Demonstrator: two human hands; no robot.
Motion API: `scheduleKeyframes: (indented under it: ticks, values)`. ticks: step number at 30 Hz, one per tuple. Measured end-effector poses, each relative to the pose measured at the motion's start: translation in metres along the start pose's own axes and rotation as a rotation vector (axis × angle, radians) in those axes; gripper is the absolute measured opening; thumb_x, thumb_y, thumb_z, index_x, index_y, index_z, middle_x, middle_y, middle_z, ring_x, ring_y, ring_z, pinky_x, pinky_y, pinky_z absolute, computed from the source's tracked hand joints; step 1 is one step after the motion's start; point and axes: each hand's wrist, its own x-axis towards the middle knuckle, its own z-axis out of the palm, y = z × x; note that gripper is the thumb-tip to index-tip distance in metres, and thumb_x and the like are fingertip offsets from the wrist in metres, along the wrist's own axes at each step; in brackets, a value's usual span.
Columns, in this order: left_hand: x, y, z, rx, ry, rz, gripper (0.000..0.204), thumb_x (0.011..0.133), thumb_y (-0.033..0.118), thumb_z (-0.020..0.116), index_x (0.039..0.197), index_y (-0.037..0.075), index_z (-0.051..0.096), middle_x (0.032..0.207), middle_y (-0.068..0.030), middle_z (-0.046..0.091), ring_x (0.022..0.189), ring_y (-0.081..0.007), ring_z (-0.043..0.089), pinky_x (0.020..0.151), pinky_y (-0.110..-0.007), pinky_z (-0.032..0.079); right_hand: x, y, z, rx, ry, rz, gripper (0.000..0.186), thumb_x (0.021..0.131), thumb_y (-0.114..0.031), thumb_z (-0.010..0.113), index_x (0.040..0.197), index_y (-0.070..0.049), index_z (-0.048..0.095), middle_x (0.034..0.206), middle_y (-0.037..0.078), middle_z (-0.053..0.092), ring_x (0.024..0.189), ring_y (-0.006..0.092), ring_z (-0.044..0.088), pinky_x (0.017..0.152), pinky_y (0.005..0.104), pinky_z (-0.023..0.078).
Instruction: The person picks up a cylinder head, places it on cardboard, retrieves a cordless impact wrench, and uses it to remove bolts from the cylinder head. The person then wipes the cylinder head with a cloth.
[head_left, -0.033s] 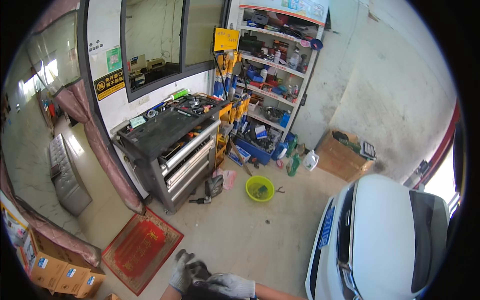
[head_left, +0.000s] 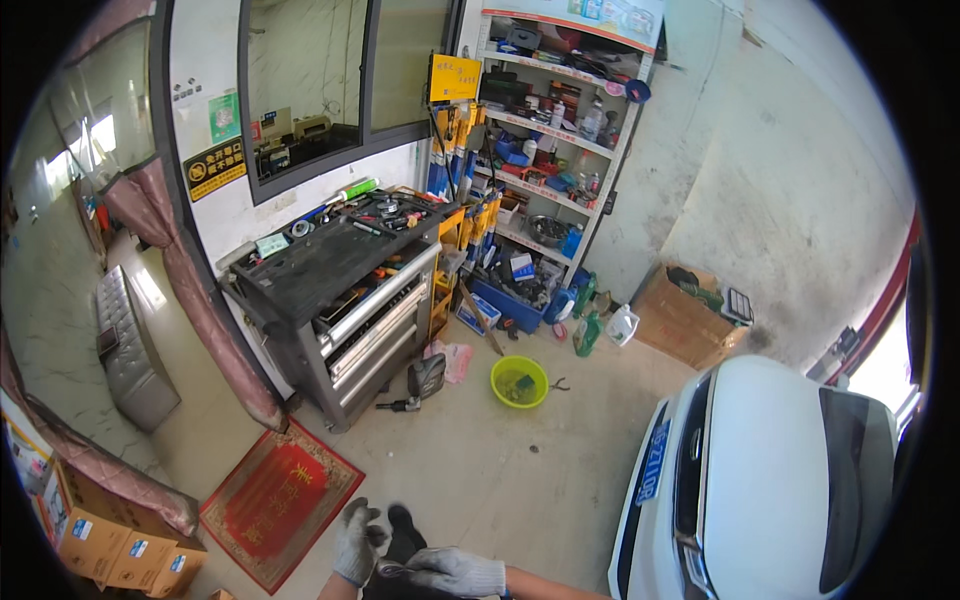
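- Hands in grey gloves at the lower edge: the left hand has bent fingers, the right hand lies back up, its fingers toward the left.
- Dark thing between the hands, by the right hand's fingertips — too dim to tell what it is or whether it is touched.
- Grip: cannot tell whether either hand grasps anything.
- Dark shoe just beyond that thing, also between the hands.
- Red mat left of the left hand, apart from it.
- Lime bowl well ahead on the floor — pliers just beside it.
- Power tool near the tool cabinet.
- White car well right of the right hand.
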Motion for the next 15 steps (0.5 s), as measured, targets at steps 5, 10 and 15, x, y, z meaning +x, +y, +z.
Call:
scheduleKeyframes:
  ticks: [5, 10, 15]
  values:
    - [0.156, 0.035, 0.030, 0.231, -0.048, 0.159, 0.046, 0.100, 0.049, 0.064, 0.084, 0.006, 0.065, 0.062, -0.0008, 0.052, 0.049, -0.0099, 0.046, 0.044, -0.026, 0.036, 0.113, 0.039, -0.122, 0.158, -0.141, 0.112, 0.039, 0.106, -0.031, 0.059, 0.124, 0.003, 0.067, 0.107, 0.019, 0.073, 0.104, 0.0317, 0.068, 0.097, 0.0388, 0.052]
    - [0.287, 0.114, 0.155, 0.348, -0.143, 0.158, 0.051, 0.100, 0.048, 0.057, 0.082, 0.002, 0.069, 0.065, -0.0031, 0.059, 0.051, -0.0108, 0.050, 0.046, -0.027, 0.039, 0.181, 0.066, -0.232, 0.434, -0.045, 0.155, 0.040, 0.106, -0.034, 0.061, 0.120, 0.003, 0.068, 0.090, 0.004, 0.068, 0.080, 0.0124, 0.060, 0.074, 0.0326, 0.052]
    - [0.367, 0.215, 0.268, 0.374, -0.423, 0.271, 0.038, 0.101, 0.037, 0.060, 0.089, 0.002, 0.069, 0.077, -0.0040, 0.067, 0.062, -0.0090, 0.054, 0.056, -0.027, 0.044, 0.225, 0.061, -0.321, 0.522, 0.075, 0.272, 0.036, 0.103, -0.034, 0.067, 0.118, -0.002, 0.069, 0.081, -0.003, 0.060, 0.071, 0.0058, 0.052, 0.065, 0.0268, 0.046]
